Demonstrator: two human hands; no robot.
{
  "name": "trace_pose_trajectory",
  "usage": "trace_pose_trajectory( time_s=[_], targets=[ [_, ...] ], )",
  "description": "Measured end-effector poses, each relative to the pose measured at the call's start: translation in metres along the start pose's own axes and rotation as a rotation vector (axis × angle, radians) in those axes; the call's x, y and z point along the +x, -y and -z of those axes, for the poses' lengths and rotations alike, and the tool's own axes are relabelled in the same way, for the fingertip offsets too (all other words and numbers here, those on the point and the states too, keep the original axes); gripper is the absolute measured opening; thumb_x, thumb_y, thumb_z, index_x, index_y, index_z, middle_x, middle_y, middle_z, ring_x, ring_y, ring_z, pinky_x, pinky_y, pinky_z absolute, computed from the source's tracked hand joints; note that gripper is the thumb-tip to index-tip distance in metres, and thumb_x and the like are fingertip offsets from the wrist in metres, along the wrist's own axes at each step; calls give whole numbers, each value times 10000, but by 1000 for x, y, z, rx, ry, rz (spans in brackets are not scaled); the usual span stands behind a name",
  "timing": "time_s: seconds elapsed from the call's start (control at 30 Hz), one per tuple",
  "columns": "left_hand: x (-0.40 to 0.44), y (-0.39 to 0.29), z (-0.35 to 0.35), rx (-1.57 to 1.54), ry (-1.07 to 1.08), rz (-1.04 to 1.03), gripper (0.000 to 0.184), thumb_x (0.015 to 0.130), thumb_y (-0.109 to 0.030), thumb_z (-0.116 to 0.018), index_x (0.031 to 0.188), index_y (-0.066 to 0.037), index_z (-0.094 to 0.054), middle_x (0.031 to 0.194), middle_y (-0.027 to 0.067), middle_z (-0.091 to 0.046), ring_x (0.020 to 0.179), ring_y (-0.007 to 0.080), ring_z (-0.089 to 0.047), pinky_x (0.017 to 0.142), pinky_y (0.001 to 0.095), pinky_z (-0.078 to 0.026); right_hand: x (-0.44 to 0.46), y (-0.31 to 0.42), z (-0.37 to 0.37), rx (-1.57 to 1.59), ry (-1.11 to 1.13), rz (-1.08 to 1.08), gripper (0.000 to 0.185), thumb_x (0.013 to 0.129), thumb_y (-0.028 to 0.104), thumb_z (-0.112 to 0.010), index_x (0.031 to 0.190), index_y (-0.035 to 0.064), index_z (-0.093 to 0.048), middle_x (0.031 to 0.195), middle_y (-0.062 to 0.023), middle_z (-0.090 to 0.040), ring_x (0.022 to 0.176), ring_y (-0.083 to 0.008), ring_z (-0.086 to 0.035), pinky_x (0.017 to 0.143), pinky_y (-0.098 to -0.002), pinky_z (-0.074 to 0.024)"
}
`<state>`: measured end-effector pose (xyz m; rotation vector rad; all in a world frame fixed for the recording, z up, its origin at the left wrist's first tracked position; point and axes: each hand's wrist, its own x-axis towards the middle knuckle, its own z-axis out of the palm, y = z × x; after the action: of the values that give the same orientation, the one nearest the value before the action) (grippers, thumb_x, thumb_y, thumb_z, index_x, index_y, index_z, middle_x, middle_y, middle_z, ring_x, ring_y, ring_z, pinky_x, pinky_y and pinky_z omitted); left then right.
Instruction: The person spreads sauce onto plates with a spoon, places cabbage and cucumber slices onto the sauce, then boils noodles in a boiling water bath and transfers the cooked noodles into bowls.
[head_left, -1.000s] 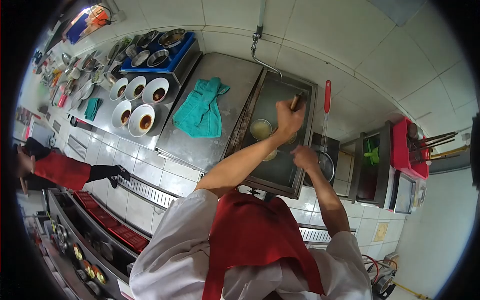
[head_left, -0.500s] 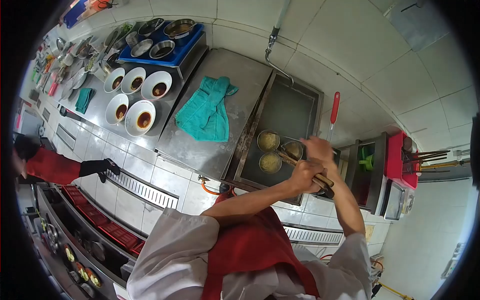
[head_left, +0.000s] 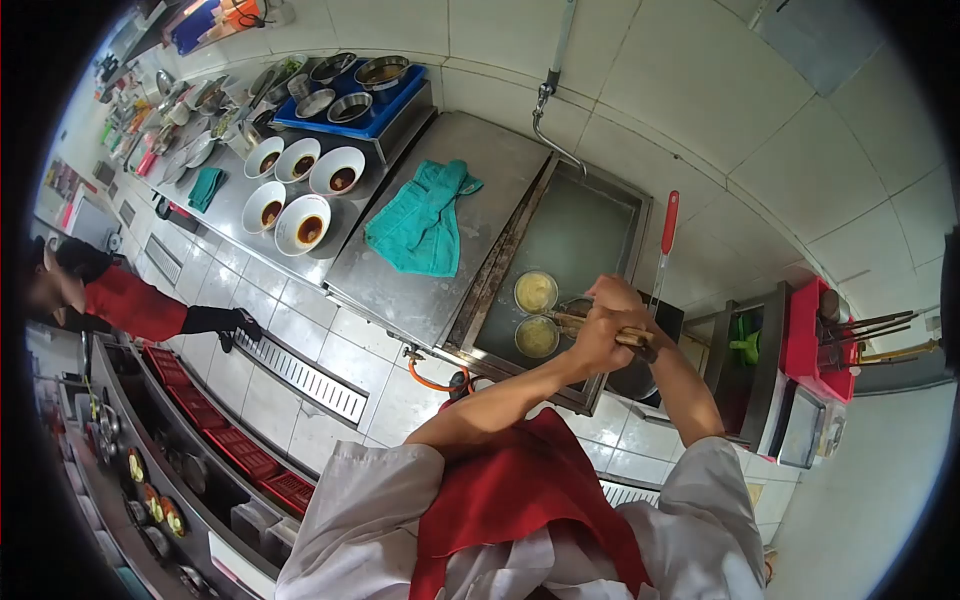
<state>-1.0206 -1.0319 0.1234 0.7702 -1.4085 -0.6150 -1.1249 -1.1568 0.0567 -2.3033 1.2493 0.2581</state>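
My left hand (head_left: 601, 341) is closed around wooden handles (head_left: 632, 337) that lead to noodle strainers in the hot-water tank (head_left: 590, 205). Pale noodles fill one round strainer (head_left: 536, 292) and a second strainer (head_left: 537, 338) just nearer to me. A third strainer (head_left: 574, 306) is partly covered by my hands. Just beyond the left hand, my right hand (head_left: 617, 297) has its fingers curled; what they hold, if anything, is hidden. The forearms come close together over the tank's right edge.
Left of the tank, a teal cloth (head_left: 425, 220) lies on a steel top. Several white bowls (head_left: 302, 225) with dark sauce stand further left, beside a blue tray (head_left: 385, 118). A red-handled tool (head_left: 669, 222) rises at right, near a pink bin (head_left: 815, 335). A co-worker (head_left: 135, 300) stands far left.
The view has shifted, so the counter and bowls sit further right. My left hand has moved slightly toward the strainers, and the handles lie more level. The noodles remain in the strainers.
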Motion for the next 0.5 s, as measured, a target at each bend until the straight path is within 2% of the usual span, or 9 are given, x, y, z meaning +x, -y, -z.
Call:
trace_pose_trajectory(
  time_s=[0.07, 0.17, 0.23, 0.27, 0.33, 0.37, 0.43, 0.47, 0.5],
  targets=[
    [0, 0, -6, 14, -23, 25, 139, 618, 4, -589, 744, -10, -646, 557, 138, -553, 493, 290, -578, 514, 304, -462, 2, -15, -13, -59, -92, 209, 157, 741, 114, -621, 857, 58, -710, 959, -145, -674, 924, -323, -639, 801, -386, -514],
    [1, 1, -8, 1, -41, 52, 151, 619, 9, -583, 749, -14, -656, 553, 136, -547, 486, 289, -565, 520, 302, -463, 8, -21, -8, 60, -181, 39, 167, 736, 161, -650, 836, 37, -699, 964, -145, -675, 920, -326, -641, 803, -384, -512],
    [4, -1, -9, 23, -37, 46, 179, 609, 22, -571, 759, -4, -663, 549, 148, -539, 464, 286, -536, 503, 303, -452, 0, -24, 1, 300, 57, 530, 183, 714, 173, -665, 821, 27, -692, 892, -185, -661, 861, -329, -652, 754, -395, -511],
    [5, -1, -8, 33, -38, 45, 179, 609, 22, -571, 759, -4, -663, 549, 148, -539, 464, 286, -536, 503, 303, -452, 2, -24, -5, 302, 57, 539, 183, 714, 173, -665, 821, 27, -692, 892, -185, -661, 861, -329, -652, 754, -395, -511],
    [4, -1, -6, 92, 8, 21, 187, 605, 38, -561, 758, 12, -665, 524, 162, -499, 429, 277, -496, 467, 315, -417, 4, -28, -24, 445, -394, 412, 222, 665, 190, -689, 787, 5, -674, 753, -223, -607, 702, -316, -646, 631, -410, -491],
    [4, 1, -5, 97, 7, 23, 187, 605, 38, -561, 758, 12, -665, 524, 162, -499, 429, 277, -496, 467, 315, -417, 5, -30, -22, 447, -391, 416, 222, 665, 190, -689, 787, 5, -674, 753, -223, -607, 702, -316, -646, 631, -410, -491],
    [4, 4, -6, 133, -25, 119, 158, 596, 49, -552, 723, 30, -645, 497, 167, -442, 398, 265, -444, 434, 330, -364, 6, -41, -9, 786, -11, 922, 261, 645, 180, -701, 812, -16, -663, 685, -231, -579, 624, -300, -628, 581, -407, -471],
    [5, 3, -9, 135, -26, 121, 158, 596, 49, -552, 723, 30, -645, 497, 167, -442, 398, 265, -444, 434, 330, -364, 3, -47, -3, 787, -9, 922, 261, 645, 180, -701, 812, -16, -663, 685, -231, -579, 624, -300, -628, 581, -407, -471],
    [7, 2, -11, 83, -82, 103, 115, 612, 46, -566, 703, 32, -634, 486, 165, -413, 393, 261, -427, 430, 338, -347, -1, -54, 7, 420, -17, 724, 253, 663, 173, -695, 838, -7, -664, 680, -217, -589, 624, -309, -623, 578, -411, -470]
  ],
)
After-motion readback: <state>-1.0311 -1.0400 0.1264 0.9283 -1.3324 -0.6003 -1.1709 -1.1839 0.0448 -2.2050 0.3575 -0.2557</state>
